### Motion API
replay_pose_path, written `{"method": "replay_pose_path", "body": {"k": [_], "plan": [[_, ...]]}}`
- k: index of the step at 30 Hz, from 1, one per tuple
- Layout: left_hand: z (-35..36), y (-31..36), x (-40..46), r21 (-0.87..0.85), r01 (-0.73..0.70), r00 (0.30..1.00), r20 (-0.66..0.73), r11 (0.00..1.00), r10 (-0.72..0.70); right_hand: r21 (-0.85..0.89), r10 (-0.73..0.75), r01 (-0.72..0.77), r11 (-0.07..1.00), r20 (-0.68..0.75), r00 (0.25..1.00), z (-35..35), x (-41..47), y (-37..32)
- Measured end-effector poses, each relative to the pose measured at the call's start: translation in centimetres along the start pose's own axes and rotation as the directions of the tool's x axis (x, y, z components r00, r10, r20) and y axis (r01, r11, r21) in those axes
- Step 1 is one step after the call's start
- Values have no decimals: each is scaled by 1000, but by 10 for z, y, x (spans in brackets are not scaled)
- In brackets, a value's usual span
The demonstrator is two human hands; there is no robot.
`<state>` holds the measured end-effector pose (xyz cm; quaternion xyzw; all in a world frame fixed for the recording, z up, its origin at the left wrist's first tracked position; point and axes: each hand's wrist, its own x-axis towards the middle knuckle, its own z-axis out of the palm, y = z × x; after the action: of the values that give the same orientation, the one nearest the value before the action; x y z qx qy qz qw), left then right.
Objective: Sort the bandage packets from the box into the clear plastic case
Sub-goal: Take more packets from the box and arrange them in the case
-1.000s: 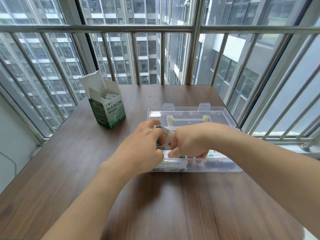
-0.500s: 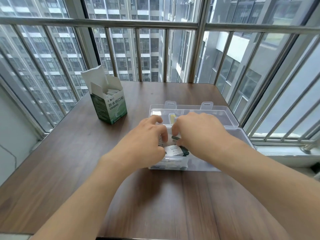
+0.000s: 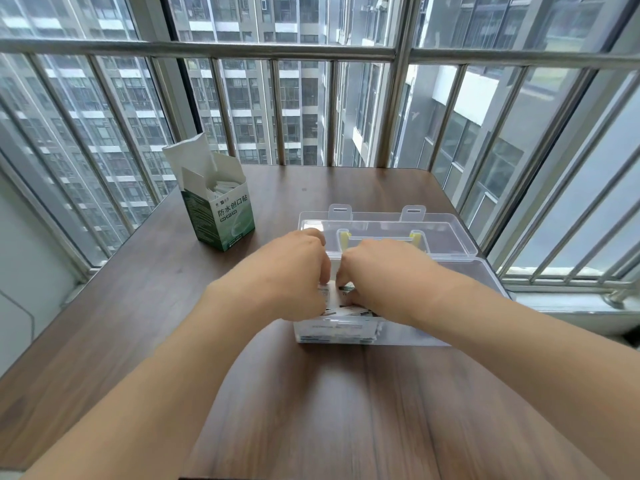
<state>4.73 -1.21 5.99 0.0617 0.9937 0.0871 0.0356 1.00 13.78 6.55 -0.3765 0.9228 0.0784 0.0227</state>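
Both hands have shifted toward the case's left compartment since the earlier frames, where the right hand sat farther right and a packet end showed between the fingers. The left hand [image 3: 294,271] and right hand [image 3: 377,275] now meet knuckle to knuckle over the near-left part of the clear plastic case [image 3: 460,268], fingers curled down into it among the bandage packets [image 3: 337,332]. Whether either hand actually pinches a packet cannot be told; the fingertips are hidden behind the hands themselves.

Surroundings: the case stands on a dark wood-grain table [image 3: 346,410], its lid [image 3: 446,233] folded back flat on the far side with two latch tabs pointing away. A green and white box [image 3: 221,216] stands upright to the left of the case, well apart from it, top flaps open and white packet edges visible inside. A metal window railing [image 3: 277,51] runs behind the table.

Task item: the packets are white with dark printed ends, stacked in the case's near-left compartment and visible through the front wall.
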Motion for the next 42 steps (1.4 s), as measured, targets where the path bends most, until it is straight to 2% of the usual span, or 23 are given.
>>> {"method": "replay_pose_path", "body": {"k": [6, 15, 23, 35, 42], "plan": [[0, -4, 0, 19, -37, 999, 30, 999, 37, 80, -52, 47, 996, 67, 996, -2, 1, 5], [7, -3, 4, 85, -36, 999, -16, 996, 37, 84, -115, 115, 990, -11, 993, -6, 4, 3], [16, -5, 7, 155, -34, 995, -83, 987, 48, -82, -138, 139, 987, 10, 990, -5, 7, 2], [7, -10, 5, 74, -95, 995, 22, 993, 93, -123, -181, 187, 975, 61, 982, -13, 13, 4], [6, -9, 1, 37, -94, 996, -6, 995, 94, -173, -212, 215, 961, 37, 977, -13, 11, -2]]}}
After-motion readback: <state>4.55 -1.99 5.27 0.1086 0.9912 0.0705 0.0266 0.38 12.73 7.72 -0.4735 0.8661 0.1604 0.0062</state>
